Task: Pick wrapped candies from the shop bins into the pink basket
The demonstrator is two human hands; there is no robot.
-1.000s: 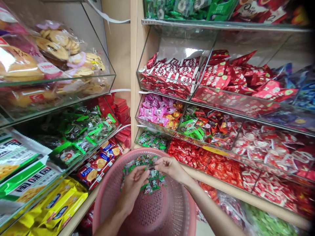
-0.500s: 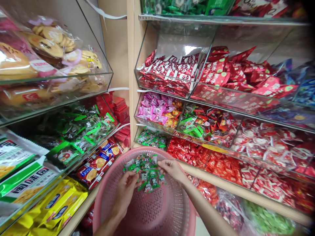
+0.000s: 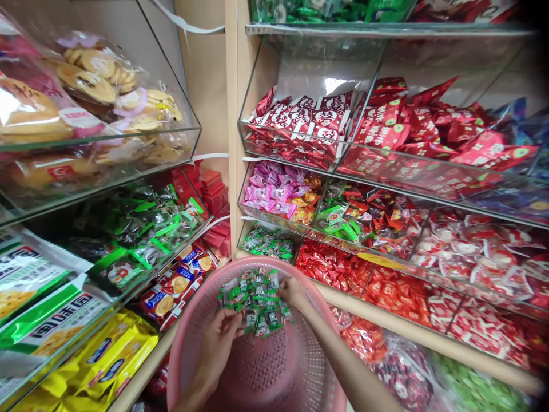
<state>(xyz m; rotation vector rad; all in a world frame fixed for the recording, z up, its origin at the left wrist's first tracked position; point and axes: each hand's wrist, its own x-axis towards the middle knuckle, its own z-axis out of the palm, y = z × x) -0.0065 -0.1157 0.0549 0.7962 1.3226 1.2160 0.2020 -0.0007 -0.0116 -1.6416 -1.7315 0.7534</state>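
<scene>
Flanking small green plastic-wrapped sweets [image 3: 259,293] narrow-fingered, likely for precision, with left hand [image 3: 221,336] (eight o'clock), right hand [image 3: 294,294] (two); cannot tell hold.

The basket [image 3: 313,349] looks like smooth pink plastic, perforated, with a soft sheen; the small wrapped sweets [image 3: 261,294] in it wear glossy, crinkled plastic film, partly clear. The bins [image 3: 295,150] look like clear, shiny, hard plastic or glass, which cannot be told. The upright post [image 3: 233,126] appears to be smooth, pale wood, fairly matt. The yellow packets [image 3: 132,337] shine like slick, creased film.
</scene>
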